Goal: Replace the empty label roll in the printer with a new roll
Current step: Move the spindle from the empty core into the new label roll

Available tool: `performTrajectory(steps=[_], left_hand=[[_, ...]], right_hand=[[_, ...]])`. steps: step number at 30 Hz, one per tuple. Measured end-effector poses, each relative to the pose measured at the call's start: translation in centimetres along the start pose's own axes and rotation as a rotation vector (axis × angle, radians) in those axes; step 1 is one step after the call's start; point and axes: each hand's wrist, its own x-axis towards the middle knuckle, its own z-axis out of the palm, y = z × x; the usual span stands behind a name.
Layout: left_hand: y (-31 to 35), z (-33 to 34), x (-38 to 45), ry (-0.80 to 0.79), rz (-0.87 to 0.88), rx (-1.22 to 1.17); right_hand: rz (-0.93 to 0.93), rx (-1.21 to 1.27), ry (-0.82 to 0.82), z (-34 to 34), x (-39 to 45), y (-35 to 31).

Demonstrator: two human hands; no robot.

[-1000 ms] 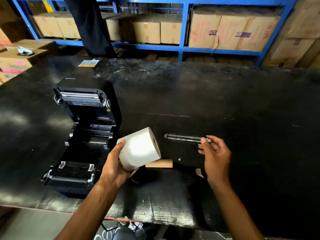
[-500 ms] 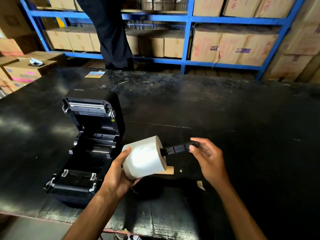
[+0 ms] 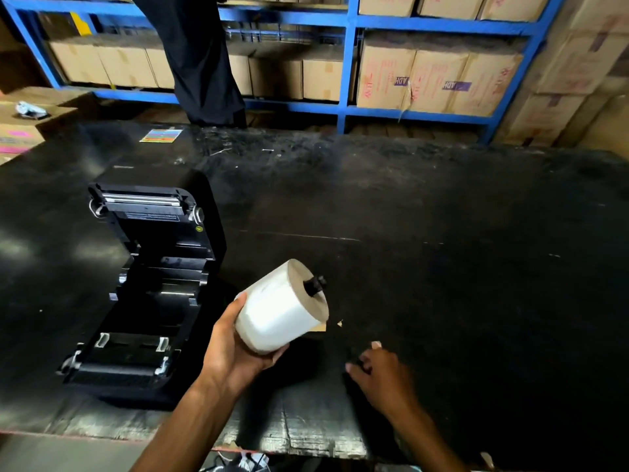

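My left hand [image 3: 235, 352] grips a new white label roll [image 3: 279, 308] from below and holds it above the table, just right of the printer. A black spindle [image 3: 315, 284] runs through the roll's core, and its tip sticks out of the right end. The black label printer [image 3: 146, 277] stands at the left with its lid swung up and its roll bay bare. My right hand [image 3: 381, 376] hovers low over the table right of the roll, fingers loosely curled, with nothing visible in it. The empty brown cardboard core [image 3: 320, 327] peeks out behind the roll.
The black table [image 3: 442, 250] carries small paper scraps [image 3: 376, 344] near my right hand and a colourful sticker [image 3: 160, 135] at the back. A person in dark trousers [image 3: 200, 63] stands behind the table. Blue shelving [image 3: 347, 63] holds cardboard boxes, and more boxes are stacked at the left.
My right hand pushed the black spindle into the roll's core, let go of it and dropped toward the table. My left hand kept hold of the roll.
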Motion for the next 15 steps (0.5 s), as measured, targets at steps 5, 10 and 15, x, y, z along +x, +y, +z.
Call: performTrajectory(steps=[5, 10, 15], left_hand=[[-1.3, 0.6, -0.5, -0.006, -0.038, -0.150], [-0.9, 0.7, -0.3, 0.006, 0.005, -0.143], [-0.5, 0.9, -0.7, 0.029, 0.015, -0.157]], right_hand=[[-0.016, -0.067, 0.053, 2.9, -0.6, 0.6], [0.043, 0.062, 0.031, 2.5, 0.7, 1.0], [-0.046, 0.515, 0.106, -0.1, 1.2, -1.0]])
